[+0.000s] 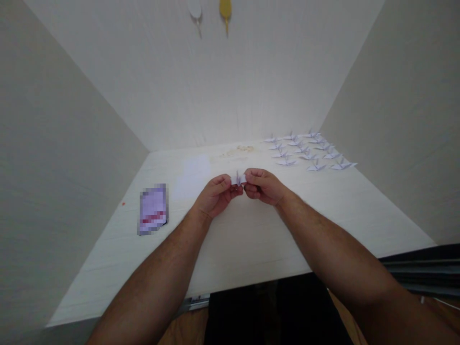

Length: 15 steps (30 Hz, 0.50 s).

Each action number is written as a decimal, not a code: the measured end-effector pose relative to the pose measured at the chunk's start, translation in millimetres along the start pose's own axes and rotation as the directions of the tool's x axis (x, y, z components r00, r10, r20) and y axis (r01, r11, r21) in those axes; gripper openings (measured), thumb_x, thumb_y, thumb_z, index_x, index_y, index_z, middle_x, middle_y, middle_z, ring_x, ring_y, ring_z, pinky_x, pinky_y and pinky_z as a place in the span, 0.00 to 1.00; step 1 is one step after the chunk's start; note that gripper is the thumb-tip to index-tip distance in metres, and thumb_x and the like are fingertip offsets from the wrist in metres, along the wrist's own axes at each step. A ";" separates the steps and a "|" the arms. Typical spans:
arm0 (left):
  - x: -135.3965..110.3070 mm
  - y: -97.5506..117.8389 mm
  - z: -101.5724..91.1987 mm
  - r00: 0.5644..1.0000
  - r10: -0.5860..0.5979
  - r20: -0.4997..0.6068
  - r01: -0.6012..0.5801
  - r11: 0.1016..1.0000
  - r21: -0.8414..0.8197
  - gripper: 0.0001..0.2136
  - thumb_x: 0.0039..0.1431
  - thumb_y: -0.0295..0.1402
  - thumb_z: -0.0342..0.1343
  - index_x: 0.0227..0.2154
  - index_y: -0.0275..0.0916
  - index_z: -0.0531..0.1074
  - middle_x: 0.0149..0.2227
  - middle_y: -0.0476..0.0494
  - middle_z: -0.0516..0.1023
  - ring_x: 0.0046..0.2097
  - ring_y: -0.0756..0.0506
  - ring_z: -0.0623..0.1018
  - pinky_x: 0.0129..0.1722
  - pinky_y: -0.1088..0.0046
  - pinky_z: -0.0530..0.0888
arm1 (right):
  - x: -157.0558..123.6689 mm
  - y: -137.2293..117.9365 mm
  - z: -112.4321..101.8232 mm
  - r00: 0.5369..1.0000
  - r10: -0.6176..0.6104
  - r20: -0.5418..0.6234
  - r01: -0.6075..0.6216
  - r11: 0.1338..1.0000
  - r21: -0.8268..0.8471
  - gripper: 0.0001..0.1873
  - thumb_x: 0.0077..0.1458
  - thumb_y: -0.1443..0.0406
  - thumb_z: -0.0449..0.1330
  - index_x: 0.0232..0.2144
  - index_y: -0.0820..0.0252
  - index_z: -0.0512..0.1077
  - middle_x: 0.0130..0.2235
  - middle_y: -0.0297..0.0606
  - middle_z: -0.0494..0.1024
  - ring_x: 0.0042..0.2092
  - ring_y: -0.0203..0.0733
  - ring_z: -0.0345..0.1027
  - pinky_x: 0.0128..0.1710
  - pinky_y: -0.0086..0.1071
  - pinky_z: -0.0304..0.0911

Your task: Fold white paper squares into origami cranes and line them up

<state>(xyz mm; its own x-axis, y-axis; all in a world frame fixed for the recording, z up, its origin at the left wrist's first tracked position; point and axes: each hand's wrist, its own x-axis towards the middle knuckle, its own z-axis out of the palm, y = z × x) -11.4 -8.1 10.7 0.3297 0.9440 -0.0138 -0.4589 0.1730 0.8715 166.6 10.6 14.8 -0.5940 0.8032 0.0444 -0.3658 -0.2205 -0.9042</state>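
A small white paper crane [237, 179] is held up over the middle of the table, its thin upright part standing between my two hands. My left hand [218, 194] pinches one side of it between thumb and fingers. From the other side, my right hand [261, 184] grips the opposite wing in the same way. Several finished-looking paper cranes [302, 150] stand in rows at the back right of the table. To the left of my left hand lie white paper sheets [194, 173], flat on the tabletop.
The pale table [247, 249] sits between walls on the left, back and right. On its left side lies a phone-like device with a blurred screen [153, 209]. A brownish worn patch [245, 149] marks the back edge. Two hooks, one white [196, 10] and one yellow [225, 9], are on the back wall.
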 end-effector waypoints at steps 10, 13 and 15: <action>14.5 -12.4 0.0 0.847 0.318 -0.427 -0.162 0.918 0.362 0.12 0.47 0.38 0.65 0.23 0.35 0.72 0.29 0.43 0.79 0.35 0.46 0.81 0.39 0.68 0.77 | 11.1 14.3 -1.6 0.802 -0.472 -0.366 0.178 0.774 -0.607 0.16 0.46 0.61 0.64 0.37 0.57 0.66 0.22 0.24 0.68 0.22 0.30 0.58 0.22 0.25 0.54; 12.0 -12.9 1.5 0.862 0.345 -0.372 -0.169 0.886 0.431 0.11 0.46 0.37 0.66 0.25 0.35 0.72 0.29 0.44 0.79 0.32 0.47 0.80 0.37 0.68 0.77 | 9.9 18.0 0.0 0.817 -0.471 -0.332 0.132 0.714 -0.687 0.13 0.47 0.59 0.65 0.33 0.59 0.70 0.25 0.29 0.72 0.25 0.31 0.62 0.25 0.27 0.58; 10.9 -13.3 1.9 0.880 0.342 -0.330 -0.167 0.872 0.460 0.12 0.44 0.34 0.67 0.28 0.37 0.70 0.29 0.48 0.78 0.30 0.48 0.79 0.34 0.70 0.77 | 9.5 19.7 0.5 0.818 -0.475 -0.325 0.099 0.672 -0.734 0.10 0.50 0.59 0.64 0.29 0.59 0.71 0.24 0.31 0.72 0.25 0.32 0.63 0.26 0.28 0.59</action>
<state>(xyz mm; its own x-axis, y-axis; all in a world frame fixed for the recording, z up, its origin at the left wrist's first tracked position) -0.2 -0.7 -0.1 -0.1388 0.9825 0.1240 -0.0762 -0.1354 0.9879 153.4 13.7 -2.4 -0.0796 0.9414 0.3276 0.2216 0.3372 -0.9150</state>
